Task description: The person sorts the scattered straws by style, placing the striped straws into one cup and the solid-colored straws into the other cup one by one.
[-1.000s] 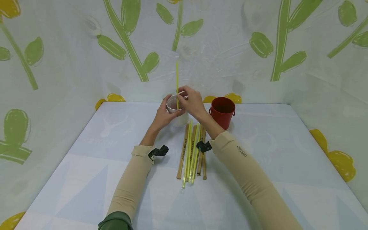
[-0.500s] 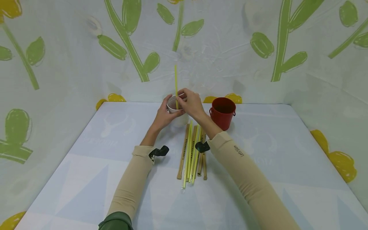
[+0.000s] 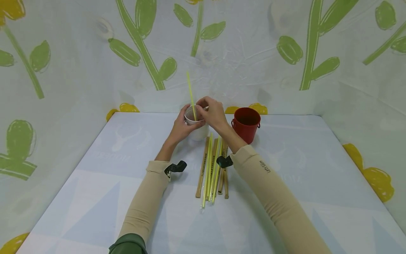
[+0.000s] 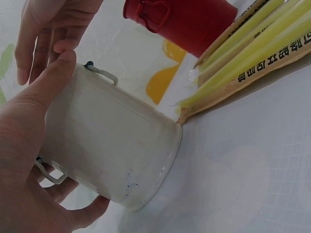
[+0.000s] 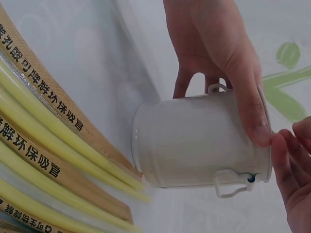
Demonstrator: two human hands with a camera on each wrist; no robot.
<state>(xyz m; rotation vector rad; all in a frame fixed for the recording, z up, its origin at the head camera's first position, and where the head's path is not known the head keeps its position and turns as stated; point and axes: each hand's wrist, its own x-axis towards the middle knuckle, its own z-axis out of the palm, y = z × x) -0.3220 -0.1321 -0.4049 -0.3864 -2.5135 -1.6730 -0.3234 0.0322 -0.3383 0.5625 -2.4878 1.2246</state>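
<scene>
A small white bucket (image 4: 112, 136) with side handles stands near the back of the table. My left hand (image 3: 182, 127) grips it near the rim, thumb on the near side and fingers round the far side. In the head view a yellow straw (image 3: 191, 92) stands in the bucket and leans to the left. My right hand (image 3: 211, 112) is at the bucket's right rim, fingers loosely bent and a little apart from the straw. The right fingertips (image 5: 281, 150) reach the rim in the right wrist view.
In front of the bucket lie several straws, some yellow ones (image 3: 208, 169) in clear sleeves and some in brown paper wrappers (image 3: 200, 180). A red bucket (image 3: 246, 125) stands to the right. Behind the table (image 3: 111, 204) hangs a plant-patterned backdrop (image 3: 241, 70).
The yellow straw has sunk slightly, then tipped to the left, away from the right hand's fingers, which have let go of it. My left hand keeps its grip on the white bucket.
</scene>
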